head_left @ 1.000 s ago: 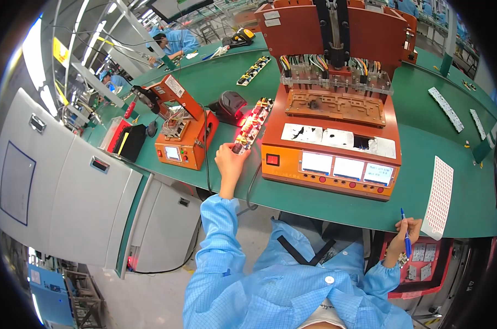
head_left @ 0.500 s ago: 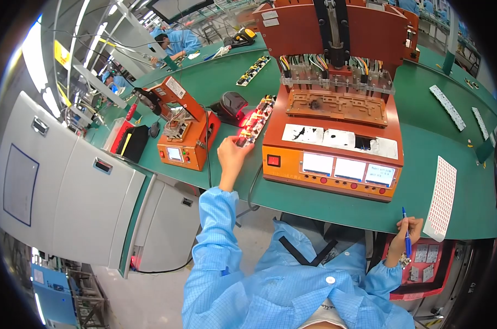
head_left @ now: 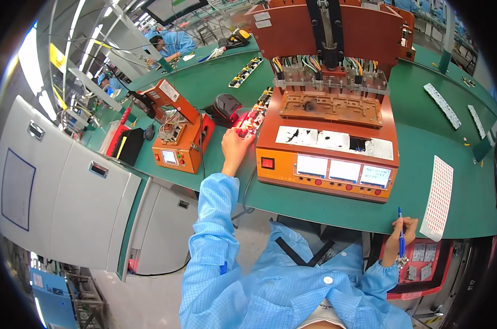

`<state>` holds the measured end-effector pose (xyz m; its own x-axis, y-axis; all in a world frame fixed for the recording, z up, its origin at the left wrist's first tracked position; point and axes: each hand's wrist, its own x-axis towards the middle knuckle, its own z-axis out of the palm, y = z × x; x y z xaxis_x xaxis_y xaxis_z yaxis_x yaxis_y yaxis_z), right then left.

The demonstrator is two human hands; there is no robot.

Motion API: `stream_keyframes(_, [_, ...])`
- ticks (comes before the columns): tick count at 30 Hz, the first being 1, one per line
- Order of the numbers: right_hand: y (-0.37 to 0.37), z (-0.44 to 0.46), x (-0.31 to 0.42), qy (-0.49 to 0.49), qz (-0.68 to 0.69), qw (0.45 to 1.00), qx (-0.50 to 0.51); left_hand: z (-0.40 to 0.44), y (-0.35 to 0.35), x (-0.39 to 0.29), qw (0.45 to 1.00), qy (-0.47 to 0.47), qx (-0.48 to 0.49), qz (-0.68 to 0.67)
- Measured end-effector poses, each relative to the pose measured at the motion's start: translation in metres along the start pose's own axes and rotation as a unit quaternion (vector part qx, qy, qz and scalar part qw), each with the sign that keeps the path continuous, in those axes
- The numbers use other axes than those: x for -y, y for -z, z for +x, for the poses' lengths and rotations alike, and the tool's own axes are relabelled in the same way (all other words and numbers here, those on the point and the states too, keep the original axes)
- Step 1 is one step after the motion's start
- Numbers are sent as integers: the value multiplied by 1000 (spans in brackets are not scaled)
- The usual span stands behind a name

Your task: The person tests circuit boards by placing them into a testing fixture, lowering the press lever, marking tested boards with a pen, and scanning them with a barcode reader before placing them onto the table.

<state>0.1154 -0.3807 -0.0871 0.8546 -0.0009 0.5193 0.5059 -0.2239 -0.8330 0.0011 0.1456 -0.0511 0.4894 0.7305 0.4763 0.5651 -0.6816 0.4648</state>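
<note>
My left hand [head_left: 235,149] is closed on the near end of a long circuit board [head_left: 255,116] crowded with components. Red light from the black scanner [head_left: 225,108] falls on this board, which lies just left of the large orange test machine [head_left: 325,167]. At the table's front edge, my right hand [head_left: 400,237] has its fingers wrapped round a blue pen [head_left: 401,236], tip upward. A white sheet of small red labels [head_left: 439,197] lies to the right of that hand.
A smaller orange machine [head_left: 178,148] stands at the left. Behind lies another circuit board [head_left: 246,72]. White strips [head_left: 442,106] lie at the right, and a red tray [head_left: 424,268] sits below the table edge. Co-workers [head_left: 174,44] in blue are in the background.
My left hand has moved up and further along the table, and the circuit board in it has shifted away from me, beside the large machine. My right hand still holds the pen.
</note>
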Motion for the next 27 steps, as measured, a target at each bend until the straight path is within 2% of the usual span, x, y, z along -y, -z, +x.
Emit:
stream_keyframes(7, [0, 0, 6, -10, -1, 1000, 0, 0, 4, -4, 998, 23, 1, -51])
stream_keyframes(10, [-1, -1, 4, -16, 2, 1000, -2, -1, 6, -16, 997, -53, -56, 10])
stream_keyframes(15, [-3, -3, 3, -7, 0, 1000, 4, 17, 11, -44, 988, -128, -72, 56])
stream_keyframes(17, [-7, -3, 6, -22, 63, 997, -31, 37, 7, -51, 985, -143, -79, 54])
stream_keyframes(18, [-9, -3, 8, -29, 93, 994, -51, 51, 3, -59, 987, -122, -75, 71])
stream_keyframes(22, [-24, 0, 4, 14, 113, 981, -157, 120, -28, -73, 986, -146, -47, 65])
stream_keyframes(23, [-23, -3, 2, 0, 104, 981, -161, 142, -46, -72, 983, -164, -54, 60])
stream_keyframes(25, [-21, -4, 5, 11, 112, 980, -167, 207, -109, -36, 970, -233, -57, -31])
stream_keyframes(27, [-18, 0, 8, -32, 115, 980, -160, 222, -121, -40, 977, -204, 2, -54])
